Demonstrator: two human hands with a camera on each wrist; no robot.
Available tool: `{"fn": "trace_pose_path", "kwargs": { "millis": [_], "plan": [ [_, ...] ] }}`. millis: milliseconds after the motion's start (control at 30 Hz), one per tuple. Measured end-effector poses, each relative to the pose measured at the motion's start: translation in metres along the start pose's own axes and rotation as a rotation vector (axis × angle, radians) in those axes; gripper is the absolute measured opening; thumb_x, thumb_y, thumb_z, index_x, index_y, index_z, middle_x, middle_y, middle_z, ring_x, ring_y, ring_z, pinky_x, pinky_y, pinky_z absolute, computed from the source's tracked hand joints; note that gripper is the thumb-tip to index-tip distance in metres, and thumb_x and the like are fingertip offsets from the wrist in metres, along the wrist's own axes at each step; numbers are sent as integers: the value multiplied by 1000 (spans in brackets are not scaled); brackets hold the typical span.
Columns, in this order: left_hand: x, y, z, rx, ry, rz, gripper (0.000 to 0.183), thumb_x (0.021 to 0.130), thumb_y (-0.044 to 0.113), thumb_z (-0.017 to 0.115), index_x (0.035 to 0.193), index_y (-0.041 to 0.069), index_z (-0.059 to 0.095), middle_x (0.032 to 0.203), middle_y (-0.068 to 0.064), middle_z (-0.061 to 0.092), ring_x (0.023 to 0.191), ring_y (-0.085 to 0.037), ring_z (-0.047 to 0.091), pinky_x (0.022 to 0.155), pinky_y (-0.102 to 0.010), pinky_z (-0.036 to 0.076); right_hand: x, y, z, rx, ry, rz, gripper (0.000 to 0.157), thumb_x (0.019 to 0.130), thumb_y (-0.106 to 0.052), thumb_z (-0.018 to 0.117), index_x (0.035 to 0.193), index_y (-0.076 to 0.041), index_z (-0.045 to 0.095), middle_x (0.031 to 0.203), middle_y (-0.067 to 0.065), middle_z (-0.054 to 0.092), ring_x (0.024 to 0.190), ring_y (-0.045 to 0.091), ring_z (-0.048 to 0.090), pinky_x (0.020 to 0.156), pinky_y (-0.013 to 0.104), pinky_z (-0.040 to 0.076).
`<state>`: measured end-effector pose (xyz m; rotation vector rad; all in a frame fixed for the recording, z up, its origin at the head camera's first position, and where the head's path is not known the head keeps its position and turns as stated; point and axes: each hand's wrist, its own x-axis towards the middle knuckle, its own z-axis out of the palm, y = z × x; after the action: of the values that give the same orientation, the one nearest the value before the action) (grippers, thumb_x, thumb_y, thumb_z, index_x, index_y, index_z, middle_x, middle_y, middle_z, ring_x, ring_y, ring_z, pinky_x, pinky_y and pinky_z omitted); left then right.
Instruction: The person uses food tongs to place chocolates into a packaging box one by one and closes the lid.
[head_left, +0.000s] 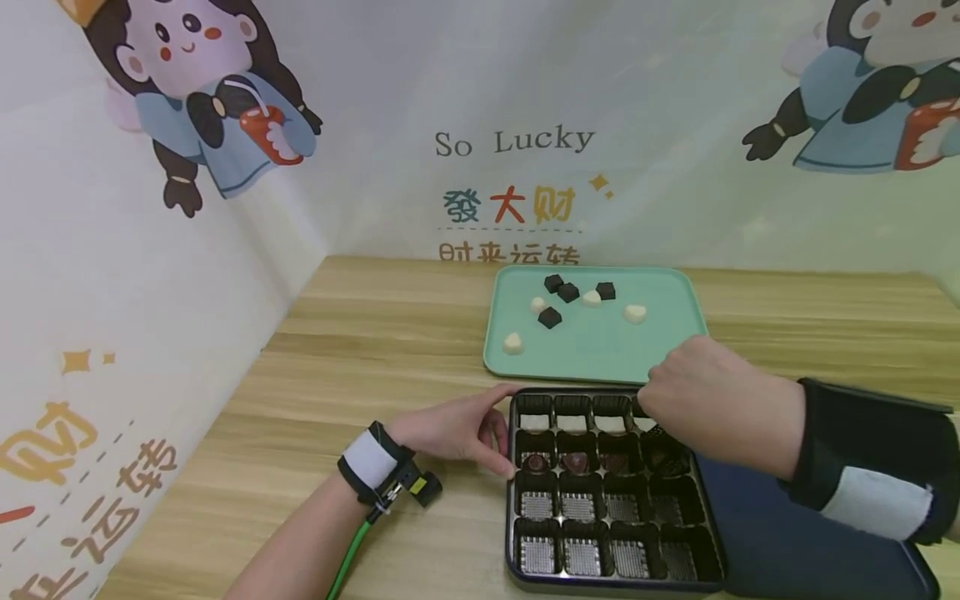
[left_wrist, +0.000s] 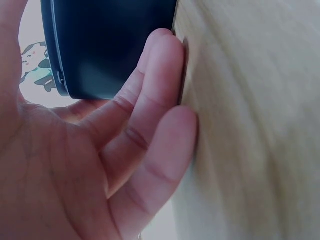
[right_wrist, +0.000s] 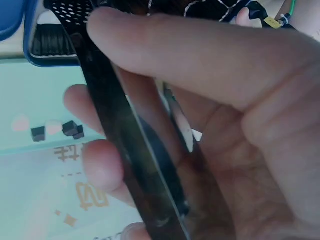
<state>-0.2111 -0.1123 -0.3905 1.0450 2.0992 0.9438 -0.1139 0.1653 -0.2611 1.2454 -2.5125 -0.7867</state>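
My right hand point(head_left: 697, 392) grips a pair of dark metal tongs point(right_wrist: 117, 110) with a perforated end. That end reaches into the back right part of a black compartment box point(head_left: 712, 558), and whether it holds a piece I cannot tell. Pale pieces point(head_left: 572, 423) lie in the box's back row, and dark reddish-brown chocolates point(head_left: 575, 462) in the second row. Ribbed bottoms show in the two front rows. At the box's back left, my left hand point(head_left: 457, 429) touches the side with thumb and index finger spread; its other fingers point(left_wrist: 167, 150) rest near the table.
Behind the box lies a mint-green tray point(head_left: 592, 362) with several dark faceted pieces point(head_left: 550, 317) and several white ones point(head_left: 634, 313). A dark blue lid-like panel point(head_left: 810, 542) lies right of the box, under my right forearm. A green cable point(head_left: 348, 562) runs from my left wrist.
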Motion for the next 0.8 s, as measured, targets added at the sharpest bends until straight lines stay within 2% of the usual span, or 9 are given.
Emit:
{"fn": "trace_pose_path", "kwargs": {
  "millis": [200,567,800],
  "plan": [
    [-1,-1,1,-11,-2,0,101,72,33,74,145,19,7,86,-1,61,79,-16,57,69,-29,46,7,-5,-6,-43,-28,21,47,69,-1,66,51,-21,27,55,-8,12,56,11,9,50,26,8],
    [-1,0,0,10,-4,6,100,72,34,74,145,19,8,86,0,61,77,-15,57,68,-29,46,2,-7,-4,-85,-45,37,45,70,-3,67,49,-21,31,50,-7,21,55,11,11,51,27,8],
    [-1,0,0,2,-3,-1,100,72,35,74,145,20,7,88,0,60,77,-16,57,69,-29,46,-3,-14,-5,-100,-64,40,49,71,-2,65,51,-21,24,52,-6,14,56,11,8,53,28,7]
  ]
}}
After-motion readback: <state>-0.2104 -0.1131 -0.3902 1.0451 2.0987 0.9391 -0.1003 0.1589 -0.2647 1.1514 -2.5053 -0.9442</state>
